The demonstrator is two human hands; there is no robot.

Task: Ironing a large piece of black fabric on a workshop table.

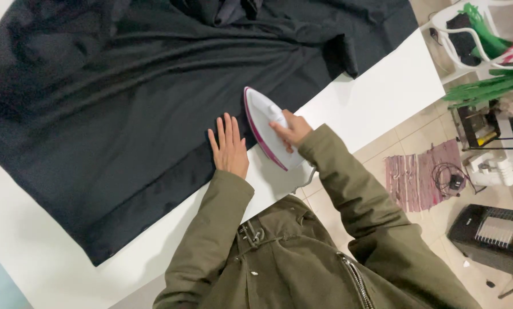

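My left hand lies flat, palm down, fingers spread and extended, pressing on the near edge of the black fabric, gripping nothing. My right hand is closed around the handle of the white iron, which has a magenta rim along its soleplate edge. The iron sits just beside the left hand, to its right, nose pointing away from me; its front part is on the fabric, its rear part over the bare white table. I can't tell whether the soleplate is fully flat on the cloth. The fabric is a large dark sheet spread across most of the table, with long folds running toward a bunched part at the far edge, and a hem running along the near side under my left hand. Both arms wear olive green jacket sleeves; the jacket front shows a zipper. Off the table to the right, on the tiled floor: a striped pinkish rug with a dark cable on it, a black heater-like box, and a white chair holding dark and green things. Those are well apart from the hands.
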